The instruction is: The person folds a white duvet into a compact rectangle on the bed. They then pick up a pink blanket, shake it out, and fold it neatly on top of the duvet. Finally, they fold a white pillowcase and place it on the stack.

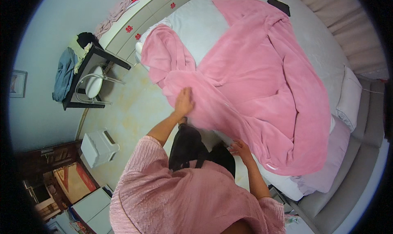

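A large pink plush blanket [245, 74] lies loosely folded and rumpled across the bed, one part hanging over the near side. My left hand [184, 102] rests on top of the blanket's near left part, slightly blurred, with nothing gripped in it. At the near edge of the blanket is my right hand [240, 148], its fingers spread and close against the hanging cloth. A small white tag [272, 166] shows on the blanket's lower right edge. Under the blanket, a pale sheet [199, 22] covers the mattress.
A lilac pillow [333, 157] and a white pillow [350, 99] lie by the grey headboard [347, 178]. A black item [278, 5] is on the far side of the bed. To the left stand a white dresser [144, 22], a clear-framed chair [95, 82] and a white stool [99, 146].
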`<state>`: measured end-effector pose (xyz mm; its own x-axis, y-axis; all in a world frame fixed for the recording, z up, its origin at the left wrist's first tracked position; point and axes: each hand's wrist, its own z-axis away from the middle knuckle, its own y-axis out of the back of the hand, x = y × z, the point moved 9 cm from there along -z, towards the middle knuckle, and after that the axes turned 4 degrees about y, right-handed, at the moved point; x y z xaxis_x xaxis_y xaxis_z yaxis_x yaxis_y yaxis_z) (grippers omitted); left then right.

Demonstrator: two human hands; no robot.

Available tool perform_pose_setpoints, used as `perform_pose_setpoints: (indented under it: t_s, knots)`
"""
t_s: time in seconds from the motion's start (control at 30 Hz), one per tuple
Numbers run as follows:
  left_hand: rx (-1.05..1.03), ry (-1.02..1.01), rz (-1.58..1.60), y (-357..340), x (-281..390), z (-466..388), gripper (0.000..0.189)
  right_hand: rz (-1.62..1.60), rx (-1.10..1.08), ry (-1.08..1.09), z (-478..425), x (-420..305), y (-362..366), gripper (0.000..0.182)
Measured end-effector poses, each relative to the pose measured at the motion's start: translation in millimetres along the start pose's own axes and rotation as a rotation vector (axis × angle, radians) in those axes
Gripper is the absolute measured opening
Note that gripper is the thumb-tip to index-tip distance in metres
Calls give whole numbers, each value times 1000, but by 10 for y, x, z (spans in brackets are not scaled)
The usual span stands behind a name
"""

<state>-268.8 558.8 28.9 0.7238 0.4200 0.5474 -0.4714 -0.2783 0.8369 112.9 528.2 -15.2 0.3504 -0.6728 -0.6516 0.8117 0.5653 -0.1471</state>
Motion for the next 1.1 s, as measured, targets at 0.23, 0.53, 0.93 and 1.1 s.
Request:
perform_pose_setpoints:
  t_s: [0.23,0.53,0.93,1.1]
  knots:
    - [-182,-136,-355,-239,-833,-1005,54,73,-138,19,-904,-835,-1536,48]
    - [-566,-709,-18,215,-268,693,20,-593,221,-59,-1782,9,-1784,42]
    - [323,506,233,886,-4580,-2503,74,-592,758,-156,2121,842,-674,34]
    - [219,368,202,863,-4078,-3125,82,-633,1049,-426,3558,2017,-1338,36]
